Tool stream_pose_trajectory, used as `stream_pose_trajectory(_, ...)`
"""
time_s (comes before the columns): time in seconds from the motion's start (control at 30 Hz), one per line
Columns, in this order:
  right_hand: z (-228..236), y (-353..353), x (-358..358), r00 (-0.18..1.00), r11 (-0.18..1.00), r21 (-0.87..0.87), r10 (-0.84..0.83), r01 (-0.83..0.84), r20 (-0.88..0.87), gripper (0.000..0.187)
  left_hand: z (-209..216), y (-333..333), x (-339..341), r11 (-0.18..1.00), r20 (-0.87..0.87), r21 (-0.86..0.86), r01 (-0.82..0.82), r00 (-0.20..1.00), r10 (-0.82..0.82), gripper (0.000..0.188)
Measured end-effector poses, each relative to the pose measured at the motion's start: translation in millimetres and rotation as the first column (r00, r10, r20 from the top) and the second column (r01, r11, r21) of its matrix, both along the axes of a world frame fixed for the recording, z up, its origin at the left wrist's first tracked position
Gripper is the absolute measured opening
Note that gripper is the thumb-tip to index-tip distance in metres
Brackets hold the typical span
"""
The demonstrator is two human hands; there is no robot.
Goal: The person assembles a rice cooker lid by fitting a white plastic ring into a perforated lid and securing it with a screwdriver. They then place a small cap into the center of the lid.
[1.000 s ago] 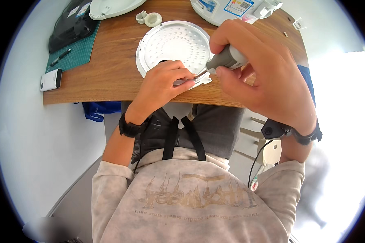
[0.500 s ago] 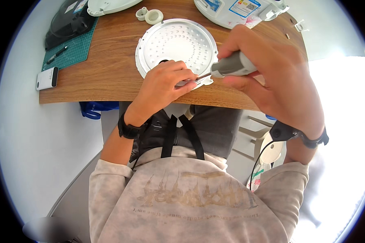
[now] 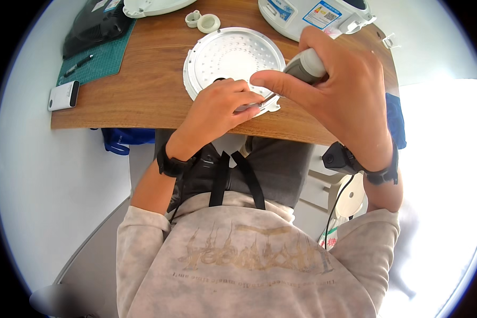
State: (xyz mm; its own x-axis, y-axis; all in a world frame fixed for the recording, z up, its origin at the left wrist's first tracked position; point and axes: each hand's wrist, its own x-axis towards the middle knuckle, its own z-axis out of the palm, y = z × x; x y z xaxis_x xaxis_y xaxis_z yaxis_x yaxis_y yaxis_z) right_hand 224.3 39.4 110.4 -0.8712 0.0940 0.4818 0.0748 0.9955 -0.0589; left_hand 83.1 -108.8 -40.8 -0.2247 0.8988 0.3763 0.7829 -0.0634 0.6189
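Note:
A round white metal disc (image 3: 233, 53), dotted with small dimples, lies on the wooden table in front of me. My left hand (image 3: 217, 108) rests on its near rim, thumb and fingertips pinched together around the screwdriver's tip; what they hold there is too small to make out. My right hand (image 3: 344, 93) grips the grey handle of a screwdriver (image 3: 306, 65), thumb stretched out along the near side. Its thin shaft slants down left to the disc's near right rim, beside my left fingertips. A black spot on the disc is partly covered by my left hand.
At the far right stands a white appliance body (image 3: 297, 16) with labels. Two pale ring-shaped parts (image 3: 209, 23) and a white lid (image 3: 156, 6) lie at the back. On the left are a black casing (image 3: 93, 32), green cutting mat (image 3: 98, 63), pen (image 3: 78, 65) and power bank (image 3: 63, 96).
My right hand has turned around the screwdriver, its wrist swinging inward and its thumb reaching over toward the shaft. The handle points more steeply up. My left hand stays at the disc's rim.

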Motion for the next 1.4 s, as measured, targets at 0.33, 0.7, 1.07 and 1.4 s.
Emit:
stream_pose_trajectory(0.33, 9.4, -9.2, 17.7, 0.998, 0.884, -0.465, 0.062, -0.043, 0.027, 0.021, 0.2, 1.6, -1.4, 1.000, -0.027, 0.012, 0.015, 1.000, -0.014, 0.017)
stream_pose_trajectory(0.7, 18.0, 4.7, 43.0, 0.986, 0.938, -0.345, 0.096, -0.043, 0.139, 0.028, 1.7, 0.5, 0.3, 1.000, 0.044, -0.022, 0.003, 0.999, -0.002, 0.016)
stream_pose_trajectory(1.07, 22.6, 22.8, 44.4, 0.951, 0.933, -0.356, 0.157, -0.055, 0.265, 0.031, 1.8, 0.6, 0.0, 1.000, 0.023, -0.010, -0.010, 1.000, 0.010, 0.014)
stream_pose_trajectory(1.4, 31.4, 10.1, 34.1, 0.930, 0.950, -0.274, 0.230, -0.150, 0.289, 0.027, 4.1, 0.4, 0.1, 0.999, 0.048, -0.034, 0.007, 0.999, -0.005, 0.015)
